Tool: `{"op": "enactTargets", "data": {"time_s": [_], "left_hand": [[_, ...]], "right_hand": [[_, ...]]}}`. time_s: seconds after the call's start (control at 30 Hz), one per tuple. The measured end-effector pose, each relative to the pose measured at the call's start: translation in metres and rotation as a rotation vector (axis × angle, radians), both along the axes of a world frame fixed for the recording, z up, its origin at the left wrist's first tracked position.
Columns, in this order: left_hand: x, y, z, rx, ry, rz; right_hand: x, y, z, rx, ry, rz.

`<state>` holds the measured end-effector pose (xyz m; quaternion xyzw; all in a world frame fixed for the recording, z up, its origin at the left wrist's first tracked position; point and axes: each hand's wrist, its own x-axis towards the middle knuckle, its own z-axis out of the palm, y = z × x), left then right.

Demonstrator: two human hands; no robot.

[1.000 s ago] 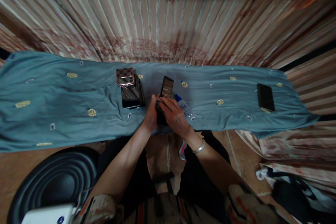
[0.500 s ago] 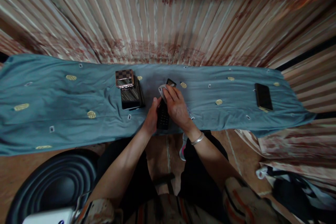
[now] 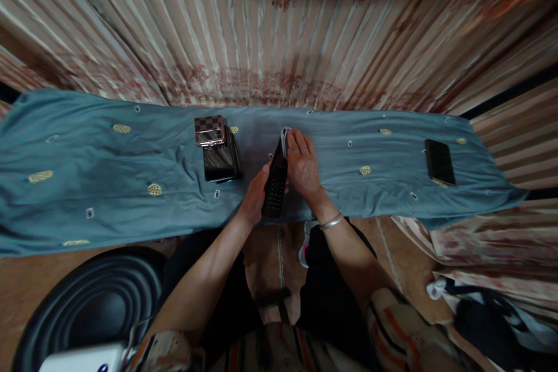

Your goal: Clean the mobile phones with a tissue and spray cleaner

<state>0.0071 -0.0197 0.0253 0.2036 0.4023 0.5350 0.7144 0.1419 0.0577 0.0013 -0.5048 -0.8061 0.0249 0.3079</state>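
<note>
My left hand is closed around the lower left side of a black keypad phone, which is opened out lengthwise with its keys facing up. A small greyish-white cloth is pinched in my right hand, against the right edge near the phone's far end. The fingers of my right hand cover part of the cloth and of that end. To the left lies a stack of phones: a checkered folding phone rests on a dark glossy phone.
A dark phone lies alone toward the right end of the blue patterned cloth covering the table. Pleated curtains hang behind. A black ridged round stool stands at lower left, and a dark-and-white bag lies at lower right.
My right hand and the cloth have moved from across the phone's upper face to its far right edge. More of the phone's face shows now, and the phone is tilted slightly.
</note>
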Motion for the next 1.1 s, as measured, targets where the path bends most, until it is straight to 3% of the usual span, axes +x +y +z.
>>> {"op": "enactTargets", "data": {"time_s": [0.27, 0.5, 0.73, 1.1], "left_hand": [[-0.004, 0.0, -0.003, 0.06, 0.007, -0.021], [-0.002, 0.001, -0.002, 0.003, -0.033, 0.005], [-0.002, 0.002, -0.005, -0.005, -0.077, 0.036], [-0.008, 0.008, -0.009, 0.074, -0.041, 0.065]], "right_hand": [[0.004, 0.004, -0.011, -0.021, 0.135, -0.061], [0.007, 0.013, -0.017, -0.19, 0.6, -0.079], [0.005, 0.013, -0.014, -0.423, 1.022, 0.027], [-0.008, -0.009, -0.017, -0.553, 1.017, 0.042]]}}
